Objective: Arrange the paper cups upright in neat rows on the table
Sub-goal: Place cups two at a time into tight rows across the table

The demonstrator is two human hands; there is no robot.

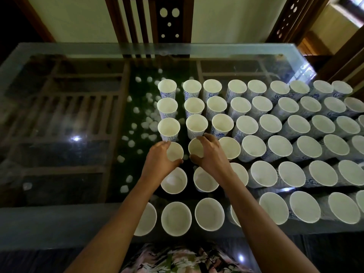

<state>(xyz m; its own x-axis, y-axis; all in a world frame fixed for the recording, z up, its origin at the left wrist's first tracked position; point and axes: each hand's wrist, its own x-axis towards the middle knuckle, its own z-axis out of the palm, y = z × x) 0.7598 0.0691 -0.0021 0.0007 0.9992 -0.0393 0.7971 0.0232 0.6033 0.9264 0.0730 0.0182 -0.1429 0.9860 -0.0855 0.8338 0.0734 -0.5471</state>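
Observation:
Several white paper cups with blue patterns stand upright in rows on the glass table [59,119], filling its middle and right side. My left hand [159,160] curls round the rim of one cup [175,152] at the left end of the fourth row. Right beside it, my right hand [210,154] grips the neighbouring cup [195,147], thumb on its near side and fingers over the far rim. Both cups stand upright on the glass. My forearms reach in over the two nearest rows and hide parts of some cups there.
Under the glass lie white pebbles [146,125] on a green strip and a wooden frame. A wooden chair back [149,26] stands beyond the far edge. The cup rows run out of view at the right [350,107]. The table's near edge [59,223] is close to my body.

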